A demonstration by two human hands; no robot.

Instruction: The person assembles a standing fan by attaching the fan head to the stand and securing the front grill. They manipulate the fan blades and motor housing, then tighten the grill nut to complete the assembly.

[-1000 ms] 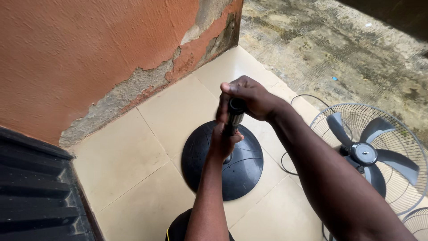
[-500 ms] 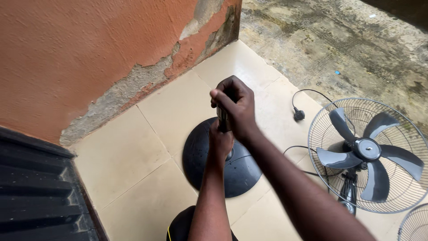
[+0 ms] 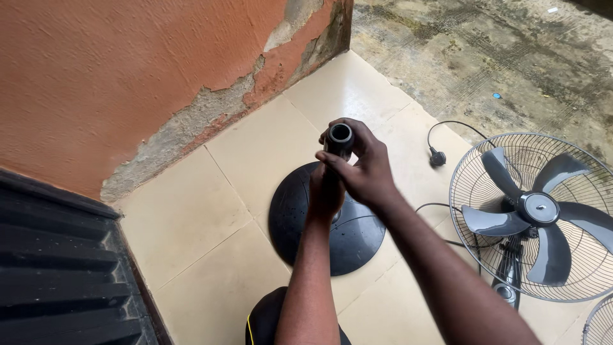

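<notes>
At the right of the frame a fan head with grey blades lies in its wire guard on cream floor tiles. Its black plug lies above it. An orange, peeling wall fills the upper left.

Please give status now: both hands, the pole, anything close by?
Left hand grips pole low, right hand near its open top. Pole upright on round base. Fan head and cord lie right, apart.

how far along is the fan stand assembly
Early stage, it seems. Done: the round black base sits flat on the tiles. In hand: both hands, left hand lower and right hand at the top, hold the black pole upright on it. Left: the fan head lies apart on the floor, unmounted.
</notes>
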